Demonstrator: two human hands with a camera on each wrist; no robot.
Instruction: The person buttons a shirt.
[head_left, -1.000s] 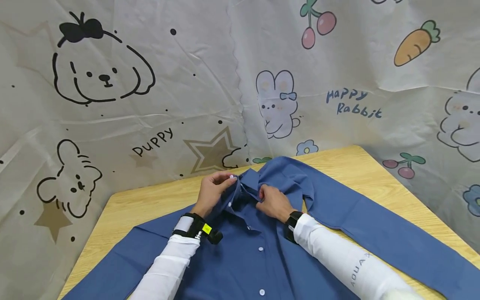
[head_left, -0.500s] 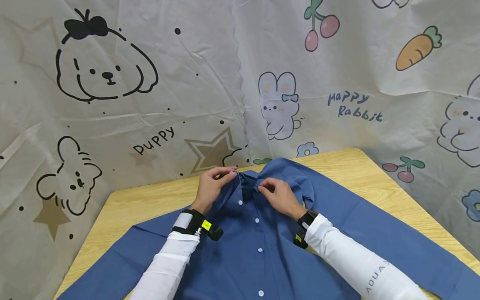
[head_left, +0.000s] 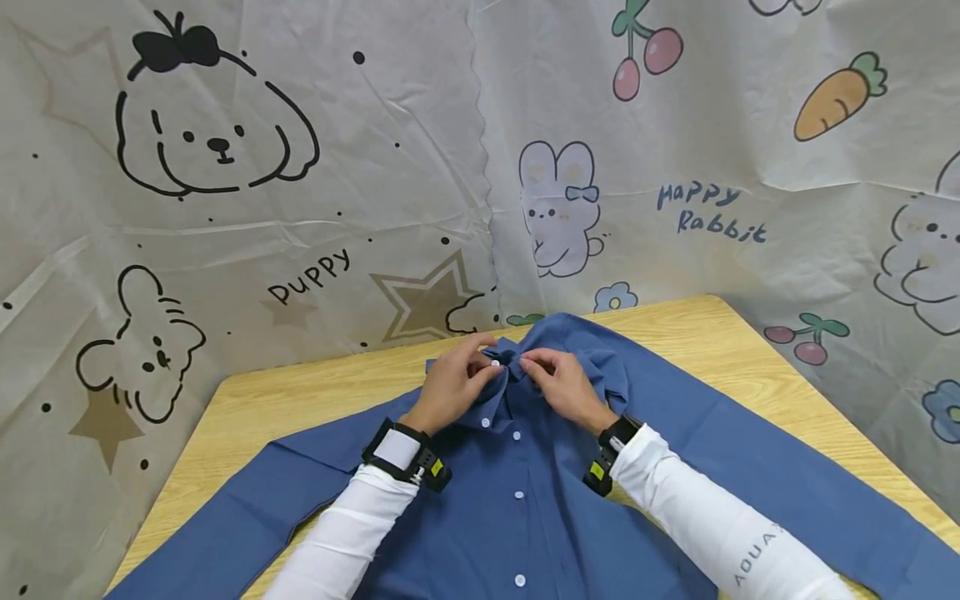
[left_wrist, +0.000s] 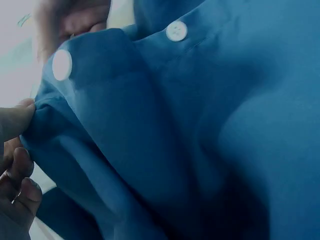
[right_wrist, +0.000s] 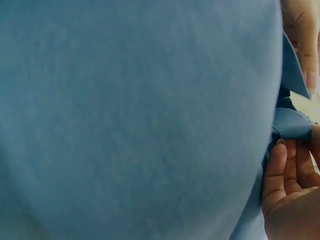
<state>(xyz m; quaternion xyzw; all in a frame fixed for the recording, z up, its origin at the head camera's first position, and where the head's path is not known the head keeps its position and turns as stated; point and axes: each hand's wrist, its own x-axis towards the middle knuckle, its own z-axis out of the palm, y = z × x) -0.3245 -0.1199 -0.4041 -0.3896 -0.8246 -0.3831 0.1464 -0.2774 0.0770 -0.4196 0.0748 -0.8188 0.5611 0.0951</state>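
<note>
A blue long-sleeved shirt (head_left: pixel 465 508) with white buttons lies front up, its sleeves spread to both sides. My left hand (head_left: pixel 453 383) pinches the left front edge near the collar, close to a white button (head_left: pixel 496 363). In the left wrist view, the thumb and fingertips (left_wrist: pixel 20 117) grip the cloth edge beside a button (left_wrist: pixel 62 65). On the other side of the neck opening, my right hand (head_left: pixel 564 385) pinches the opposite collar edge. The right wrist view shows the right hand (right_wrist: pixel 295 185) holding a collar flap (right_wrist: pixel 294 124); cloth covers most of that view.
The shirt lies on a light wood table (head_left: pixel 330 387). Behind it hangs a pale cloth (head_left: pixel 420 100) printed with cartoon animals and fruit. More buttons (head_left: pixel 519 495) run down the shirt front. The right sleeve (head_left: pixel 750 442) reaches along the table's right side.
My left hand has moved right with the left collar edge, closing the gap between the hands. The right hand shifted up to the collar edge earlier and now stays nearly still.
</note>
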